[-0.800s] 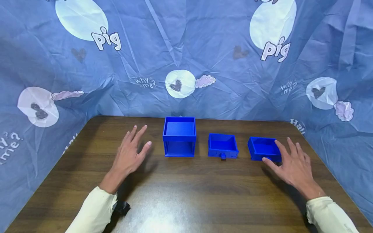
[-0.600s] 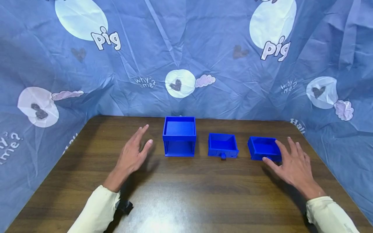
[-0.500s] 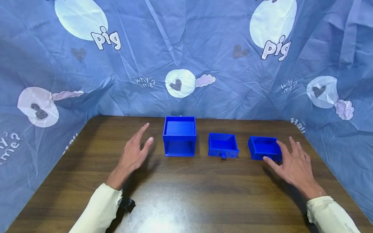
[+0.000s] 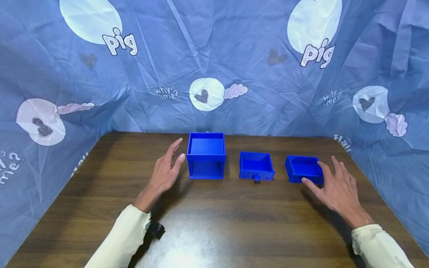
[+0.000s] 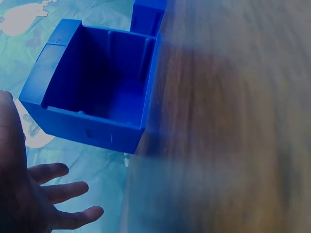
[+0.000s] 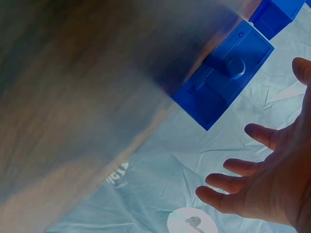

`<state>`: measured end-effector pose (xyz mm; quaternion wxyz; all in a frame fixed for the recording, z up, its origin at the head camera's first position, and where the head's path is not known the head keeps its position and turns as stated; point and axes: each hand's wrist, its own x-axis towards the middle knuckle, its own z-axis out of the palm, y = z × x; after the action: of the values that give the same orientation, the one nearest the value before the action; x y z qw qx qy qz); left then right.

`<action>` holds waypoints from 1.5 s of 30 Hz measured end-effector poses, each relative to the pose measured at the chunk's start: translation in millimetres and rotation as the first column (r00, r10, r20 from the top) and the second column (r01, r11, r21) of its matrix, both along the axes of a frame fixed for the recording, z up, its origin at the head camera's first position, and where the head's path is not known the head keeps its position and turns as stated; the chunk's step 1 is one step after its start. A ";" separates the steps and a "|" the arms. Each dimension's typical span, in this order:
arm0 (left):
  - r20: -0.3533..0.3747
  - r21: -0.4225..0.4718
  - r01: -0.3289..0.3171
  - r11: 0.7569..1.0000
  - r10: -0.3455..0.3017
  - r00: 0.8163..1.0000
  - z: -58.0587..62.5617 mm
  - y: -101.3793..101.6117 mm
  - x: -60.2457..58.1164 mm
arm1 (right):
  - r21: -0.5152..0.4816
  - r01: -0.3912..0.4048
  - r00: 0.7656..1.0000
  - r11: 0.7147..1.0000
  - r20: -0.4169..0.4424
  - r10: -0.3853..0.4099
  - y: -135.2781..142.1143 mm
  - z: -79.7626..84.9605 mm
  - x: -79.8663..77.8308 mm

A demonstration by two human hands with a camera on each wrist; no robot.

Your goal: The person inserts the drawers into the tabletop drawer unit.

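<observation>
A blue box-shaped cabinet (image 4: 206, 158) with a recessed top and an open front stands near the back of the table; its hollow inside shows in the left wrist view. My left hand (image 4: 165, 171) is just left of it, fingers extended and holding nothing. To the cabinet's right sits a blue drawer (image 4: 256, 166) with a round knob at its front. A second blue drawer (image 4: 303, 169) lies farther right. My right hand (image 4: 340, 191) is spread at that drawer's right front corner, thumb and index finger overlapping it in the head view. The right wrist view shows its knob (image 6: 234, 68) apart from the fingers.
The brown wooden table (image 4: 228, 216) carries all three blue pieces in a row towards its back edge. Behind it and at both sides hangs a blue printed cloth (image 4: 254, 44). A black strap (image 4: 156, 230) is at the left sleeve.
My left hand has moved right and slightly away from me, closer to the cabinet's left side. The right hand stays almost still beside the right drawer. The blue pieces have kept their places.
</observation>
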<state>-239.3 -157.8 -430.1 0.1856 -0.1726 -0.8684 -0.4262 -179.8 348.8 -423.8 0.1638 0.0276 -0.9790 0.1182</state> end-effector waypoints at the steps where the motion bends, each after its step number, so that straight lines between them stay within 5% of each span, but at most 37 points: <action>1: 0.006 0.007 0.010 1.000 -0.010 1.000 0.2 1.4 -1.2 | 0.000 0.000 1.000 1.000 -0.002 0.000 -0.2 0.3 -0.4; 16: 0.063 0.079 0.068 0.995 -0.073 0.995 -1.2 16.2 -9.8 | -0.019 -0.022 0.998 1.000 -0.054 0.021 -2.4 -0.8 -1.6; 27: 0.118 0.081 0.057 0.995 -0.066 0.991 -1.9 20.1 -12.0 | -0.072 -0.097 0.965 0.993 -0.253 0.075 -8.3 2.2 -4.3; 45: 0.122 0.062 0.054 0.997 -0.061 0.991 -3.2 20.2 -13.6 | -0.125 -0.122 0.967 0.985 -0.239 0.090 -20.1 6.6 -2.6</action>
<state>-252.9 -137.6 -433.3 0.1238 -0.1654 -0.8602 -0.4663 -182.4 328.7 -417.1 0.2723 0.0822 -0.9396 0.1903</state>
